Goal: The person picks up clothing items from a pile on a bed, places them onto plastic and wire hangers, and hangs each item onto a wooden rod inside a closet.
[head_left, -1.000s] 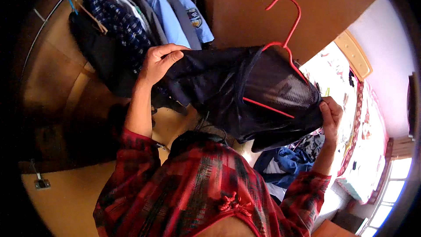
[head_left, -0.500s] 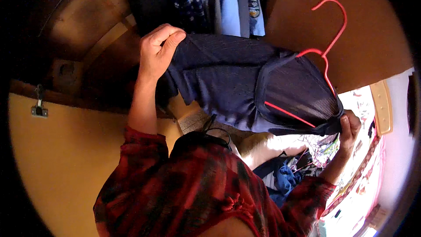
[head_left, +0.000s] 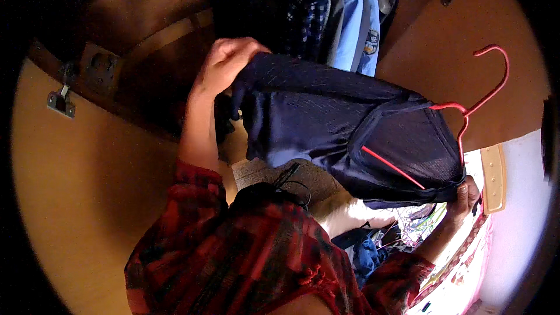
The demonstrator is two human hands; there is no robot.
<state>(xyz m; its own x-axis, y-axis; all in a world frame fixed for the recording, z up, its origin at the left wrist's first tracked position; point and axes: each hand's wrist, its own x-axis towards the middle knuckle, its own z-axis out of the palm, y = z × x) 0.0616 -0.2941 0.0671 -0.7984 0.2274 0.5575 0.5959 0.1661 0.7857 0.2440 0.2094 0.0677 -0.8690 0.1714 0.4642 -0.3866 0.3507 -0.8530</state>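
A dark navy shirt (head_left: 309, 105) of thin fabric is stretched sideways in front of me. Gripping its left end near the hem is my left hand (head_left: 227, 67), fingers closed over the cloth. My right hand (head_left: 465, 197) pinches the shirt at the right, by the shoulder below the neckline. Inside the shirt sits a red hanger (head_left: 465, 111); its hook points up and right, and its lower bar shows through the wide neck opening. The rest of the hanger is hidden by fabric.
Several garments, among them a light blue shirt (head_left: 348, 20), hang in the wardrobe ahead. An open wooden door (head_left: 87, 198) with a metal hinge (head_left: 60, 102) stands at the left, a brown panel (head_left: 496, 17) at the right. Dark and blue clothes (head_left: 367, 256) lie low at the right.
My view has shifted, so the hanging clothes appear further right. The shirt's right end and the hanger sit lower and further right in view. Both hands keep their hold.
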